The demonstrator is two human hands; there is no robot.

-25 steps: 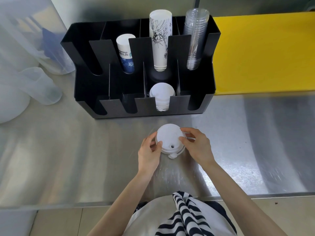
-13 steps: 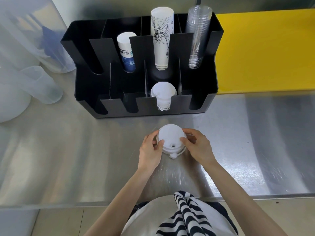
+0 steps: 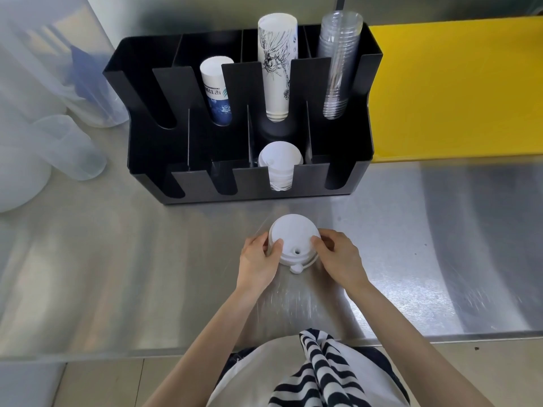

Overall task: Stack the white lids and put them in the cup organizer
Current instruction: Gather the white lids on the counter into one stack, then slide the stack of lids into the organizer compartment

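Observation:
A stack of white lids [image 3: 293, 240] stands on the steel counter in front of me, top lid showing a small sip hole and a tab toward me. My left hand [image 3: 258, 261] grips its left side and my right hand [image 3: 338, 259] grips its right side, thumbs on the top edge. Behind it sits the black cup organizer [image 3: 343, 183]. Another stack of white lids [image 3: 280, 163] fills its front row, third slot from the left. How many lids are between my hands is hidden.
The organizer's back row holds a blue-and-white cup stack [image 3: 217, 92], a tall printed paper cup stack [image 3: 277, 69] and clear plastic cups [image 3: 338, 63]. Translucent jugs [image 3: 67, 148] stand at the left. A yellow board [image 3: 452, 92] lies at the right.
Both hands stay on the lid stack at the same place on the counter. My fingers have shifted slightly around its rim.

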